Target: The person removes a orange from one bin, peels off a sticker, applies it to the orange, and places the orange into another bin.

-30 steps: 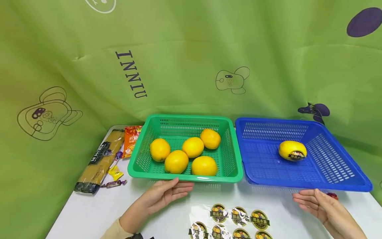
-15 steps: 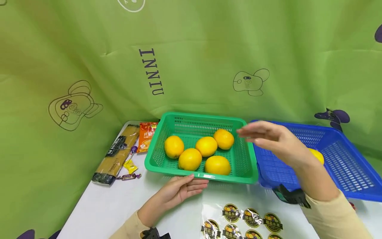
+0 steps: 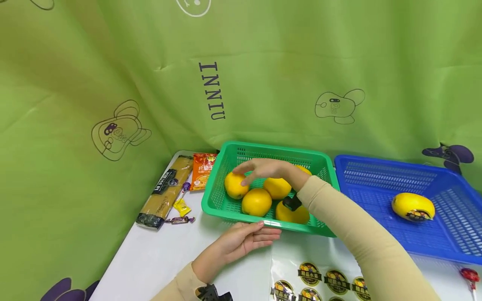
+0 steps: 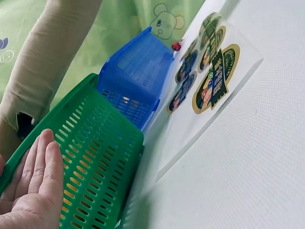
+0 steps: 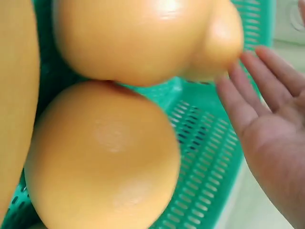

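The green plastic basket [image 3: 226,214] holds several smooth, yellow-orange oval fruits. Over it reaches my right hand [image 3: 265,168], its thumb and fingertips at the leftmost fruit [image 3: 233,187]. In the right wrist view, the extended fingers of this right hand [image 5: 267,105] come up to the edge of the farther fruit [image 5: 224,40]. My left hand [image 3: 244,243] lies palm up with straight fingers at the basket's front rim, thumb near the edge. In the left wrist view the left hand [image 4: 38,181] is against the slotted basket wall [image 4: 100,148].
To the right stands a blue basket [image 3: 384,234] with one fruit [image 3: 413,207] bearing a dark sticker. A sticker sheet [image 3: 286,263] lies in front. Left are a noodle pack [image 3: 165,192], an orange snack bag [image 3: 203,170] and wrapped candies [image 3: 182,207]. A lollipop [image 3: 470,276] lies right.
My right hand has moved left from in front of the blue basket, across the green basket to its leftmost fruit. The left hand stays at the front rim, and the head view has shifted left.
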A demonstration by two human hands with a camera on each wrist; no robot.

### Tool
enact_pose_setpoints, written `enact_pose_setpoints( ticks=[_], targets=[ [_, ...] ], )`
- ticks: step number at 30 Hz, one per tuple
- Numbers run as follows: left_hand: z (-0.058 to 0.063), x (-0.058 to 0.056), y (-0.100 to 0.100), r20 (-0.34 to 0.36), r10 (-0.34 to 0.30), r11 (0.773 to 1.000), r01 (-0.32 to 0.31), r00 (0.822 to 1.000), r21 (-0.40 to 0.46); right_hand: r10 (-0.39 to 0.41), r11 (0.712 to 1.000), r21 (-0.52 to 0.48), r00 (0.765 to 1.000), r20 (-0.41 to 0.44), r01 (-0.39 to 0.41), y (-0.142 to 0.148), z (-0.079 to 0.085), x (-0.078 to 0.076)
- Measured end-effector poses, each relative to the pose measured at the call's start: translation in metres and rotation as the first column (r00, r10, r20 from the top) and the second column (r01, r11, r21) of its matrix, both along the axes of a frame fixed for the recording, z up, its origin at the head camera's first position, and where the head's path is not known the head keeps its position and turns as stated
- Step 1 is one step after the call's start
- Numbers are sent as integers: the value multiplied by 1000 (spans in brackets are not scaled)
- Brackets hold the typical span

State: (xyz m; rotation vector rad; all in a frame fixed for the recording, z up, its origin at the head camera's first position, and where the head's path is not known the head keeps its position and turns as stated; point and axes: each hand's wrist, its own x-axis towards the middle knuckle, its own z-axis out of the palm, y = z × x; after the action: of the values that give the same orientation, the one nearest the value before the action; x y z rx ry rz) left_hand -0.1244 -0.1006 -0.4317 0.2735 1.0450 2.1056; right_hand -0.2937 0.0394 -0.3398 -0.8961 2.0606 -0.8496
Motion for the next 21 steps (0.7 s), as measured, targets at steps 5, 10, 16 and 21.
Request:
enact_pose_setpoints(
  ticks=[5,10,16,21],
  targets=[
    [0,-1,0,-13,-14,1000,14,1000,-2,-45,994,96,991,-127,58,-7,-16,-7],
    [1,1,-1,-15,-14,1000,14,1000,-11,-38,990,124,966,-257,72,-16,-25,-14],
    [2,1,-2,-33,-26,999,25,999,-26,-21,977,189,922,-387,101,-24,-30,-21],
    [7,-2,-15,-26,-5,999,4,1000,-50,-36,979,168,913,-406,113,-17,-24,-23]
  ],
)
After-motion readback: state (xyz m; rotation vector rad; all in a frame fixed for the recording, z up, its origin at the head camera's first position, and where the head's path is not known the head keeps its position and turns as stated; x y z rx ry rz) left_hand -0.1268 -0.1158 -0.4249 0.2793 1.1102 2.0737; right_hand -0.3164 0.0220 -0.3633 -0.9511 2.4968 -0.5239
